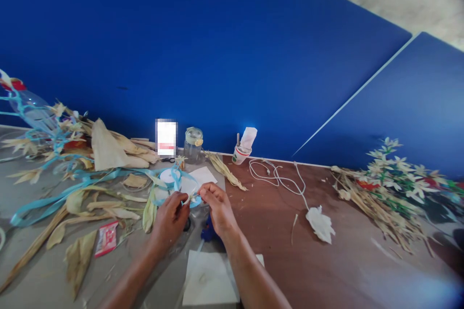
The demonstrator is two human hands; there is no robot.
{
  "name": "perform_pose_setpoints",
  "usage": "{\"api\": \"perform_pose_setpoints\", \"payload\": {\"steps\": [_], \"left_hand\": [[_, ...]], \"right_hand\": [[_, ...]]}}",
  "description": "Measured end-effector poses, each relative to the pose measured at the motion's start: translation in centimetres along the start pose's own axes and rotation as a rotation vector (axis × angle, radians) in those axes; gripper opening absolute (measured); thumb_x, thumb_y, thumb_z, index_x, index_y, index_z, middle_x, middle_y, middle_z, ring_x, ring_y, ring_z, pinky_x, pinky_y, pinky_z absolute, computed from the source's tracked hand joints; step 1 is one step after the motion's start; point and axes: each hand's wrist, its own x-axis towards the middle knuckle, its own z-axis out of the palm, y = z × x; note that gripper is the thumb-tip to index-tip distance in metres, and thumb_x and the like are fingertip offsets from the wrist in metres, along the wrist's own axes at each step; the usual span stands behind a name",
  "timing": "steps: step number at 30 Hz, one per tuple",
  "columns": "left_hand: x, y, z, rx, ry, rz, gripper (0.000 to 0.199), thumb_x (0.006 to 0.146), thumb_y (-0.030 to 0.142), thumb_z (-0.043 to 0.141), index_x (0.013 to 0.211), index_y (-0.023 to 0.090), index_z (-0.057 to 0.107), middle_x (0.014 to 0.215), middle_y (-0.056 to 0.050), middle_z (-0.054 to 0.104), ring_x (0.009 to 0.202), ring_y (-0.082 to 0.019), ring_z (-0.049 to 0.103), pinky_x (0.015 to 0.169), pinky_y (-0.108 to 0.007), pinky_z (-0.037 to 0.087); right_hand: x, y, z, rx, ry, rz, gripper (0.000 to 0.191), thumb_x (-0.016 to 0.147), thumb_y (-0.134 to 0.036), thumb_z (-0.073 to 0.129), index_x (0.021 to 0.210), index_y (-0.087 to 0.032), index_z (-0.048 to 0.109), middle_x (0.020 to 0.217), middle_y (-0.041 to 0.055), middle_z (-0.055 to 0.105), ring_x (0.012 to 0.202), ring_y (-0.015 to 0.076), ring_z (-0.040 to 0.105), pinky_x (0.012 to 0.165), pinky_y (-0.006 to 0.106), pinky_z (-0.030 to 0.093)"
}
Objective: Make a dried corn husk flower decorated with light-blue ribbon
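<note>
My left hand point(172, 215) is closed in a pinch on a small pale husk piece point(188, 199) in the middle of the view. Close on its right, my right hand point(218, 206) pinches at the same small piece, thumb and fingertips together. Light blue ribbon point(195, 201) shows around and behind the fingertips; I cannot tell whether it is attached to the piece. A ribbon roll point(169, 176) with a white face lies just beyond my left hand. Below my right wrist a dark blue object point(208, 231) is partly hidden.
Dried corn husks point(81, 256), a red-and-pink packet point(106, 238) and ribbon lie at left. Behind stand a glass jar point(193, 147) and a paper cup point(240, 154), against a blue partition point(217, 58). At right are a white cable point(286, 181), crumpled tissue point(321, 224) and white flowers point(406, 176).
</note>
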Motion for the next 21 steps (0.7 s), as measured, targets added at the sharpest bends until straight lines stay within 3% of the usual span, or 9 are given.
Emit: {"api": "perform_pose_setpoints", "payload": {"steps": [6, 14, 17, 21], "left_hand": [[0.12, 0.12, -0.02, -0.009, -0.007, 0.008, 0.010, 0.084, 0.020, 0.047, 0.081, 0.019, 0.057, 0.072, -0.002, 0.059, 0.065, -0.014, 0.054, 0.061, -0.024, 0.042], [0.22, 0.55, -0.11, -0.098, -0.071, -0.084, 0.013, 0.083, 0.023, 0.046, 0.076, 0.020, 0.057, 0.069, 0.000, 0.058, 0.062, -0.013, 0.054, 0.060, -0.023, 0.041], [0.34, 0.62, -0.10, -0.123, -0.076, -0.110, 0.013, 0.082, 0.024, 0.047, 0.075, 0.020, 0.056, 0.066, 0.001, 0.055, 0.059, -0.013, 0.051, 0.057, -0.023, 0.040], [0.46, 0.66, -0.07, -0.143, -0.094, -0.111, 0.013, 0.082, 0.024, 0.047, 0.073, 0.020, 0.054, 0.065, 0.002, 0.053, 0.056, -0.012, 0.048, 0.054, -0.022, 0.038]], "right_hand": [[-0.07, -0.08, 0.44, -0.043, 0.013, -0.039, 0.017, 0.068, -0.026, 0.063, 0.056, -0.018, 0.055, 0.065, -0.0031, 0.047, 0.065, 0.0116, 0.043, 0.064, 0.024, 0.033], [-0.02, 0.13, 0.69, 0.079, 0.019, 0.152, 0.014, 0.064, -0.027, 0.064, 0.056, -0.018, 0.057, 0.053, -0.0057, 0.044, 0.055, 0.0097, 0.035, 0.058, 0.024, 0.028], [0.08, 0.07, 0.41, 0.122, 0.017, 0.179, 0.018, 0.065, -0.033, 0.066, 0.059, -0.017, 0.060, 0.054, -0.0042, 0.048, 0.055, 0.0103, 0.038, 0.058, 0.025, 0.029], [0.17, -0.12, -0.15, 0.066, -0.001, 0.087, 0.027, 0.070, -0.045, 0.064, 0.067, -0.018, 0.065, 0.061, -0.0009, 0.052, 0.061, 0.0132, 0.044, 0.061, 0.026, 0.033]]}}
